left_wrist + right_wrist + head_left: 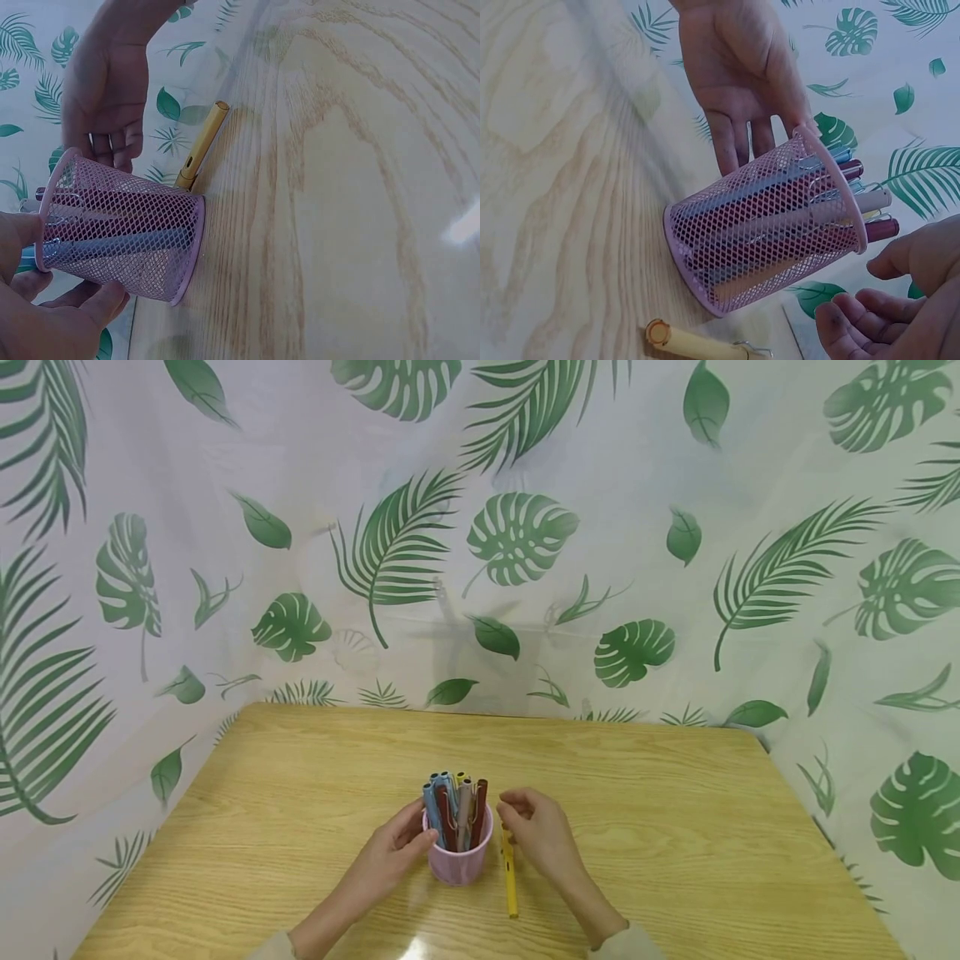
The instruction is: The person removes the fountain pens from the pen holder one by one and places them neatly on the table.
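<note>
A pink mesh pen holder (456, 867) stands upright on the table, filled with several capped pens (464, 810) in blue, dark red, grey and yellow. My left hand (386, 858) holds it from the left side, the thumb near the rim and the fingers behind. To the right of the holder lies a yellow pen (512, 889), its clip end pointing away from me. Over that end hovers my right hand (543, 837), fingers loosely bent. In the right wrist view nothing shows between these fingers, and the yellow pen (697, 345) lies apart from them.
The wood-grain table (675, 827) extends to both sides and behind the holder. A white cloth (570, 635) with green leaf prints hangs along the back and the sides. Light glares off the table's near edge.
</note>
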Demonstrator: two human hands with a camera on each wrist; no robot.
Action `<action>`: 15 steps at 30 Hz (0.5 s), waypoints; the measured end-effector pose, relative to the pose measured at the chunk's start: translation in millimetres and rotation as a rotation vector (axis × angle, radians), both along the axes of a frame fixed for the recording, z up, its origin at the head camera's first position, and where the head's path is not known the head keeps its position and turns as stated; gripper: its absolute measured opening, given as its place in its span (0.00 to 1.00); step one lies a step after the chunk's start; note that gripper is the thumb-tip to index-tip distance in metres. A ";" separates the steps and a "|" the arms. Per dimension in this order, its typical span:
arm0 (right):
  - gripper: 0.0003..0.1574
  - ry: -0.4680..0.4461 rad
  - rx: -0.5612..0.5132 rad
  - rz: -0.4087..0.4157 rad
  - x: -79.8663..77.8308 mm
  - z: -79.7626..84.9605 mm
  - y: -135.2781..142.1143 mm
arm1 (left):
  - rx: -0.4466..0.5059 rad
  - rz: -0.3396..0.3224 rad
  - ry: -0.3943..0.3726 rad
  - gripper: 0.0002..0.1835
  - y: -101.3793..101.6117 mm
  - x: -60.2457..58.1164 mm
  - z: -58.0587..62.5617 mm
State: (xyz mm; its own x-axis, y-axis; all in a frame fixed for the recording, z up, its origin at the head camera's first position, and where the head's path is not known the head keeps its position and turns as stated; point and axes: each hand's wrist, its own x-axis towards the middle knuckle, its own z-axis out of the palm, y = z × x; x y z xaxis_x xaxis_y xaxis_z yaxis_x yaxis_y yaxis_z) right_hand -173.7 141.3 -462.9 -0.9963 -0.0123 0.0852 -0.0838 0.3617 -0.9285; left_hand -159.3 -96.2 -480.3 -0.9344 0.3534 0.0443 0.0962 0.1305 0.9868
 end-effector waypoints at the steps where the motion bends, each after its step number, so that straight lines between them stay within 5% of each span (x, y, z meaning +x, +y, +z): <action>1: 0.16 0.002 -0.012 0.004 0.4 1.3 -1.0 | 0.001 0.000 -0.001 0.33 0.0 0.2 0.1; 15: 0.16 0.049 -0.021 0.070 -0.7 10.2 -12.8 | 0.015 -0.008 0.000 0.33 -0.5 1.1 0.0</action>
State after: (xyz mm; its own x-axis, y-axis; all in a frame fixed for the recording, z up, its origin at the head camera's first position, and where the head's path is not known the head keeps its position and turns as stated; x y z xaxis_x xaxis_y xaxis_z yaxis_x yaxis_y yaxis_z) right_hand -174.4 128.5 -452.7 -0.9877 -0.0792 0.1345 -0.1534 0.3334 -0.9302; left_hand -158.1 -96.7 -480.3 -0.9316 0.3602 0.0495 0.0969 0.1148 0.9887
